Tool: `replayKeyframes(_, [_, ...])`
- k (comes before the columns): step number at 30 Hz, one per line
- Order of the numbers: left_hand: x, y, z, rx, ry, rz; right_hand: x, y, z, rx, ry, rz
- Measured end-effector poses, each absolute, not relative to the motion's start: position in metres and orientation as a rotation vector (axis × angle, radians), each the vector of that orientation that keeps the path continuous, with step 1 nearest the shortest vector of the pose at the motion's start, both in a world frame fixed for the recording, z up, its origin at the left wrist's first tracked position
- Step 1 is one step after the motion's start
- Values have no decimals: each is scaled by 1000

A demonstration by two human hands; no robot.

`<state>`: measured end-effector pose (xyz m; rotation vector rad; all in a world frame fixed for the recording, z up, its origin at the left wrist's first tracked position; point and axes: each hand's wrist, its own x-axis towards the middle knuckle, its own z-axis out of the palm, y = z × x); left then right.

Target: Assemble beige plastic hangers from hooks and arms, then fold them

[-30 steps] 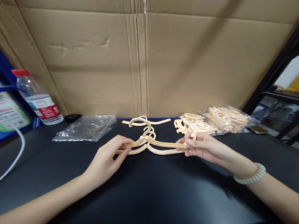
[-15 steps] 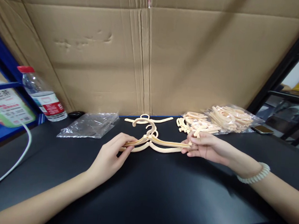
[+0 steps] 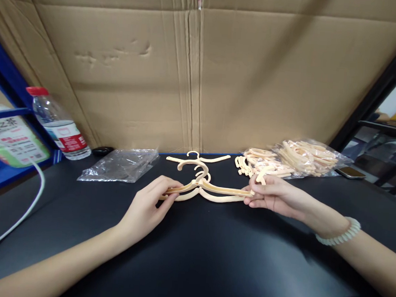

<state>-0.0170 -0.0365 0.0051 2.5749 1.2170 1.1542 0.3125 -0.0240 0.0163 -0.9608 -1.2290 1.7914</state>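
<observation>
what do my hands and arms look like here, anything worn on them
Your right hand has a pale, whitish-green coiled or beaded band around its wrist; its segments are rounded and ridged. Your left hand shows nothing worn at the wrist. Both hands are without gloves, and both forearms are bare as far as they show, with no sleeves in view. No rings are visible.

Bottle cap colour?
The bottle cap is red, best seen in the head view.
</observation>
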Motion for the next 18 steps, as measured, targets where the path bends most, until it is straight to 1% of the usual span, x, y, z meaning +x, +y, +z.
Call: replayKeyframes(18, [-17, -39, 4, 2566, 1229, 1145, 294, -31, 12, -1071, -1227, 1317])
